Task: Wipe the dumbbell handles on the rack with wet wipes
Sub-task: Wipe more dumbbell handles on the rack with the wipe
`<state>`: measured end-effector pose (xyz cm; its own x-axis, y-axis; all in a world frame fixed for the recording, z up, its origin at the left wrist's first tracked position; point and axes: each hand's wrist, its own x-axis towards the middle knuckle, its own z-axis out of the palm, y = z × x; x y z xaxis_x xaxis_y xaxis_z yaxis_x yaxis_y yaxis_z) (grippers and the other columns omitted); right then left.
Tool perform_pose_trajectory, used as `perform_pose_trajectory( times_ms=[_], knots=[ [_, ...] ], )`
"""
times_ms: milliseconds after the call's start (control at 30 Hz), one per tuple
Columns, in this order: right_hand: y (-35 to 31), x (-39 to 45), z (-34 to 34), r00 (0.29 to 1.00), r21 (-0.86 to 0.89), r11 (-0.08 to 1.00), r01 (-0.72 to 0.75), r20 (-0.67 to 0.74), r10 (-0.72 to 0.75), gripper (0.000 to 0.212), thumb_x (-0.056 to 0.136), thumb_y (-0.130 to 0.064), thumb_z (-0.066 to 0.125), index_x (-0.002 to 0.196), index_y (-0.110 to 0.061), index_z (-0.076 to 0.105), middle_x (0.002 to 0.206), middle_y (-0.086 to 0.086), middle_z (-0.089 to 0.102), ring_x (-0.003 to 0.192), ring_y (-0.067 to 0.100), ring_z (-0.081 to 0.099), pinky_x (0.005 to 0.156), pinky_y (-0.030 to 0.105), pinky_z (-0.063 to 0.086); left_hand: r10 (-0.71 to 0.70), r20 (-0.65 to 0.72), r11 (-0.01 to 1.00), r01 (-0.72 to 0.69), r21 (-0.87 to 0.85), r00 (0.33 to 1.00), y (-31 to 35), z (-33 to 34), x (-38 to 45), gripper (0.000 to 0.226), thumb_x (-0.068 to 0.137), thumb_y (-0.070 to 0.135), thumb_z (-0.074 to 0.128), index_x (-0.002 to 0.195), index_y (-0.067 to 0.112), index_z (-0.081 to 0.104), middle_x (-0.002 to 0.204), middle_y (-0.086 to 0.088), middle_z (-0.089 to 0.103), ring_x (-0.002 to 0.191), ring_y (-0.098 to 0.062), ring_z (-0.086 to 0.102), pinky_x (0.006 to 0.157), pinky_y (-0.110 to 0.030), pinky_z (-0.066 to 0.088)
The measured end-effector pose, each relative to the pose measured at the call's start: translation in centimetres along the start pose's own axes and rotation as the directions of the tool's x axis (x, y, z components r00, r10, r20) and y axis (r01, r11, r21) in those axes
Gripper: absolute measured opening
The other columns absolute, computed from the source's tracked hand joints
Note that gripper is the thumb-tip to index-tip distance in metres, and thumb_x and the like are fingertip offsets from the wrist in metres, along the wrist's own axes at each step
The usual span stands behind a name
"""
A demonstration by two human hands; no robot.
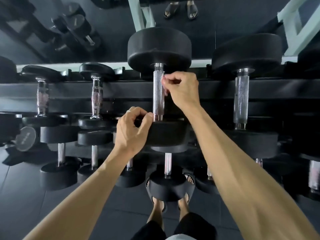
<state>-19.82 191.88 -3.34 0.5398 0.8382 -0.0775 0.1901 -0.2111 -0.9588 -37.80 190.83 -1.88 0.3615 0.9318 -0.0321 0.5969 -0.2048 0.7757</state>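
Wiping step on centre dumbbell handle [158, 92] on top tier of rack [121, 89]: right hand [181, 89] grip pinches a barely visible wipe [163, 78] at handle's far end, left hand [133, 129] grip curled at near end, contents unclear; next prob. needs strokes w/ wipe along the knurling.

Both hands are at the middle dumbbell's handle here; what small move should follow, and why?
Probably slide the right hand down the handle. It pinches something small and pale, likely the wipe, against the handle's upper part, while the left hand sits by the lower end; the stretch between looks uncovered.
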Motion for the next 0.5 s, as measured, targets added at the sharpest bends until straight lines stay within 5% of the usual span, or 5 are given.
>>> perform_pose_trajectory(
  times_ms=[133,333,500],
  knots=[
    [0.3,-3.0,-1.1,0.990,-0.106,0.994,0.007,0.138,0.008,0.008,0.085,-0.008,0.076,0.077,-0.010,0.077,0.065,-0.003,0.070,0.058,0.008,0.067,0.072,0.019,0.055,0.027,-0.031,1.000,-0.027,-0.013,0.999,-0.2,0.2,0.0,0.033,0.084,0.046,0.048,0.069,0.019,0.058,0.071,0.009,0.057,0.066,-0.006,0.052,0.062,-0.021,0.041],
    [-1.5,1.8,1.9,0.962,0.163,0.986,-0.047,-0.259,0.088,0.011,0.085,-0.013,0.078,0.074,-0.013,0.075,0.062,-0.004,0.070,0.058,0.011,0.069,0.068,0.037,0.061,0.026,-0.012,1.000,-0.026,0.010,1.000,-0.4,0.1,0.0,0.030,0.085,0.046,0.047,0.065,0.025,0.054,0.070,0.010,0.055,0.069,-0.006,0.051,0.062,-0.014,0.037],
    [-0.5,-1.8,0.4,1.000,-0.026,1.000,-0.004,-0.013,0.004,0.003,0.086,-0.019,0.077,0.086,-0.020,0.080,0.077,-0.019,0.071,0.077,0.006,0.070,0.089,0.041,0.056,0.038,-0.014,0.999,-0.038,-0.016,0.999,-0.4,0.2,0.0,0.027,0.084,0.046,0.048,0.065,0.028,0.055,0.071,0.012,0.056,0.071,-0.004,0.053,0.065,-0.010,0.036]
  ],
)
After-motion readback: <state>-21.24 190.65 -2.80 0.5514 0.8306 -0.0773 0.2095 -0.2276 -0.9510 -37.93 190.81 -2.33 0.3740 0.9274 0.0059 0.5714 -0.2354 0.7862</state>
